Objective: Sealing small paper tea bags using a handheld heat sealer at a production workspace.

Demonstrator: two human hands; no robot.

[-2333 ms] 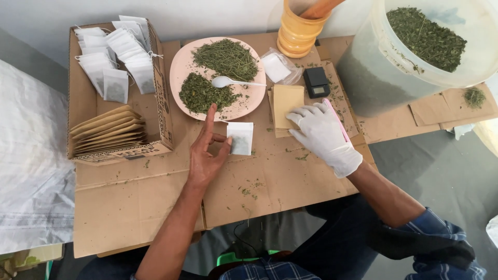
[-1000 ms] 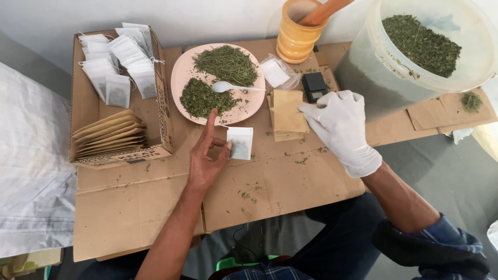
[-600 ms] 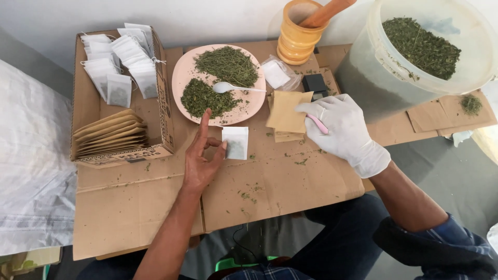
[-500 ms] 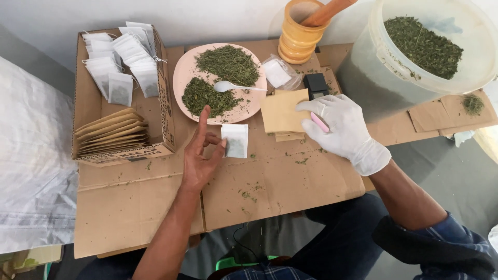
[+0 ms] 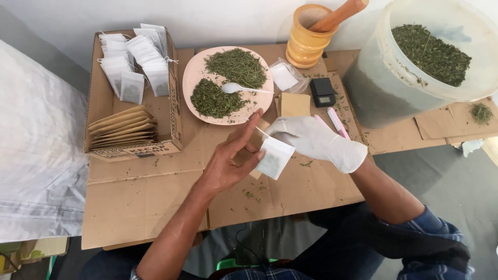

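Fingers (image 5: 244, 140) of the bare left hand (image 5: 228, 163) were curled about a small white tea bag (image 5: 274, 157), pinching its left edge, while the gloved right hand (image 5: 314, 141) closed on the bag's upper right corner from the other side, so both hands held it just above the cardboard tabletop (image 5: 155, 192). The bag was tilted, its long axis running from upper right down to lower left, the top edge turned toward the right hand and the lower corner pointing toward the person. A faint greenish shade showed through its paper; what lay inside could not be told for sure. Just behind the hands lay a tan paper envelope (image 5: 294, 104) flat on the cardboard, and beside it a small black pocket scale (image 5: 322, 92). A pink pen (image 5: 338, 122) lay near the right wrist. Farther back stood a pink plate (image 5: 199, 70) bearing two heaps of dried green herb (image 5: 237, 66) and a white plastic spoon (image 5: 244, 88), its handle pointing right. To the left a cardboard box (image 5: 174, 116) held filled white bags (image 5: 136, 65) at the back and a stack of tan envelopes (image 5: 122, 129) at the front. A yellow wooden mortar (image 5: 306, 39) with a pestle (image 5: 340, 13) stood at the far edge, and a large translucent tub (image 5: 384, 83) of herb stood at the right.
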